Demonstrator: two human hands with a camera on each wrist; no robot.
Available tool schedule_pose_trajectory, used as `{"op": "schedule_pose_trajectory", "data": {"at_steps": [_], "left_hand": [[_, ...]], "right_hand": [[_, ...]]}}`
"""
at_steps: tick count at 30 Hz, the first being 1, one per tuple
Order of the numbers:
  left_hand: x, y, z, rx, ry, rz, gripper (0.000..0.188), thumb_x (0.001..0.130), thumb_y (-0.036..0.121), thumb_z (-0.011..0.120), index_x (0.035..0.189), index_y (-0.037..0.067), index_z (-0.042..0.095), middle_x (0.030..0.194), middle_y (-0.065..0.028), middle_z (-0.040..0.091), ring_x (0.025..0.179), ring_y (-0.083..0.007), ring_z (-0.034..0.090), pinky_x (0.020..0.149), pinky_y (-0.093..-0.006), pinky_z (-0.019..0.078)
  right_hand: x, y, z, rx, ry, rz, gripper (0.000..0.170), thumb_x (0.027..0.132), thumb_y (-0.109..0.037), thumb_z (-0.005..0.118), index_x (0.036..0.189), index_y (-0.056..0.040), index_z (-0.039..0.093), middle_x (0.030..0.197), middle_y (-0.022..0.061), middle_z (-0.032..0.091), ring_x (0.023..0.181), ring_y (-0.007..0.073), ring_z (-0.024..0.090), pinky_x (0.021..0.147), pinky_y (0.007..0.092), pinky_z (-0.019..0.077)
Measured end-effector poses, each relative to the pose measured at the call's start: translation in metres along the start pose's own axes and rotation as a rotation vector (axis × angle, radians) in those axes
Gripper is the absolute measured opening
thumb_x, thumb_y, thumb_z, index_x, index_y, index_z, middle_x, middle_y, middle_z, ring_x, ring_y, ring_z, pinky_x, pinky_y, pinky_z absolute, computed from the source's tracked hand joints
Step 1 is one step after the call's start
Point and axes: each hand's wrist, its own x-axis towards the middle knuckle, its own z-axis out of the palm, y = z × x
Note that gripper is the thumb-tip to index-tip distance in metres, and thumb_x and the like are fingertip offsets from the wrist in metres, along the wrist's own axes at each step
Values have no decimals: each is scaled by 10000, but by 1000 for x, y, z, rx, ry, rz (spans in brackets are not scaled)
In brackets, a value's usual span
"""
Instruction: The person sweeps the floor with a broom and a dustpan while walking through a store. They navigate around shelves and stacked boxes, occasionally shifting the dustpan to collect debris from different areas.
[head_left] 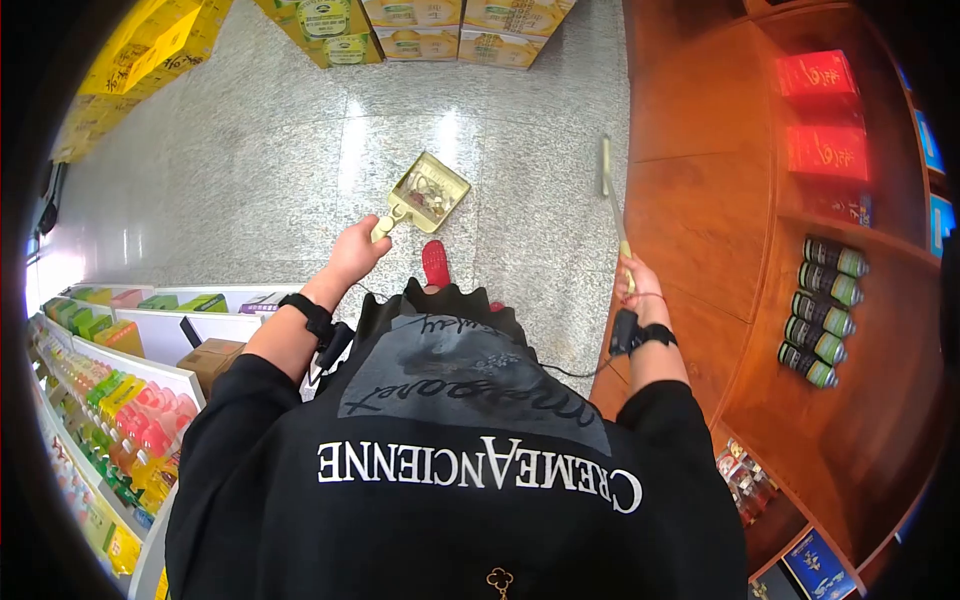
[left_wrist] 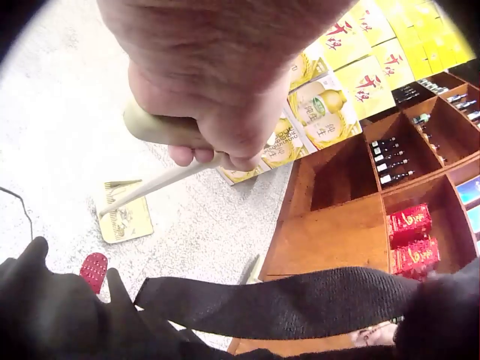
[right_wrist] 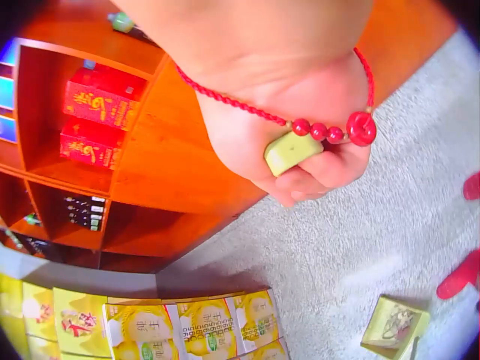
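Observation:
My left hand [head_left: 354, 252] grips the handle of a pale yellow dustpan [head_left: 408, 217] in the head view. The pan sits low ahead of my feet with hair-like debris [head_left: 430, 192] and small bits in it. Seen from the left wrist, my fingers wrap around the handle's thick top [left_wrist: 161, 127]. On the other side, my right hand [head_left: 640, 280] holds a long thin broom [head_left: 615, 205], whose far end stands on the floor by the wooden cabinet. The right wrist view shows the pale green handle end [right_wrist: 294, 154] sticking out of my curled fingers; the broom's lower part is hidden there.
A wooden cabinet [head_left: 700, 200] runs along the right, with red boxes [head_left: 828, 150] and several dark cans [head_left: 822, 315] on its shelves. Yellow cartons [head_left: 410, 45] are stacked ahead. White shelves [head_left: 160, 350] with bottles stand left. A red shoe [head_left: 434, 263] is just behind the dustpan.

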Motion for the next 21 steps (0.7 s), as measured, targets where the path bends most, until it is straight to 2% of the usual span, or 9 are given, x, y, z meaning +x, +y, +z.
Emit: {"op": "schedule_pose_trajectory", "data": {"at_steps": [1,4,6,8,10,11,16,17,21], "left_hand": [[2,-7,-4,-9,15,27,259,749,252,605,924,65,566,796,-203,614,779,-384,596,688,-452,464],[6,-14,-22,60,24,-18,259,750,255,603,924,67,567,778,-202,613,767,-382,596,682,-452,463],[8,-16,-29,45,25,-35,258,752,261,600,911,61,563,774,-206,611,767,-385,594,684,-453,461],[15,-27,-29,25,30,-45,264,756,265,596,912,55,561,777,-210,611,775,-389,594,690,-452,459],[18,-26,-32,17,45,-24,272,758,267,594,921,53,559,781,-211,612,780,-391,594,696,-452,459],[20,-24,-33,17,61,-3,280,760,270,591,929,50,557,785,-212,613,786,-393,595,701,-452,459],[31,-3,-34,24,45,-35,277,761,258,593,934,45,559,795,-216,614,788,-396,592,712,-450,460],[33,1,-33,11,42,-58,273,760,254,595,925,39,558,801,-219,615,788,-395,592,713,-448,461],[42,4,-30,-25,83,-32,265,759,247,598,894,24,548,785,-226,604,770,-396,586,694,-449,456]], "right_hand": [[13,-2,11,41,25,10,244,866,-131,551,1089,-176,464,574,-23,424,401,65,365,326,195,272],[37,6,48,76,-41,90,158,866,-128,544,980,-178,446,573,-23,430,410,71,379,334,213,294],[36,30,70,-220,-54,47,259,843,-148,551,1072,-218,452,584,-20,442,410,102,394,323,246,313],[3,42,98,-257,-58,41,330,836,-134,549,1143,-211,455,591,-16,437,420,97,392,331,247,303],[-21,44,112,-509,-151,57,460,834,-117,547,1268,-218,434,600,-21,429,430,86,387,337,247,286],[-28,43,115,-510,-146,56,460,834,-117,547,1268,-218,434,600,-21,429,430,86,387,337,247,286],[-51,13,109,-465,-398,137,629,814,-98,577,1392,-197,350,614,-28,439,439,60,381,343,218,263],[-55,11,105,-474,-362,98,639,800,-94,596,1389,-144,353,627,-29,446,445,48,383,344,205,262],[-53,-9,67,-330,-337,62,667,800,-85,601,1403,-103,317,621,-39,455,413,46,370,331,196,255]]}}
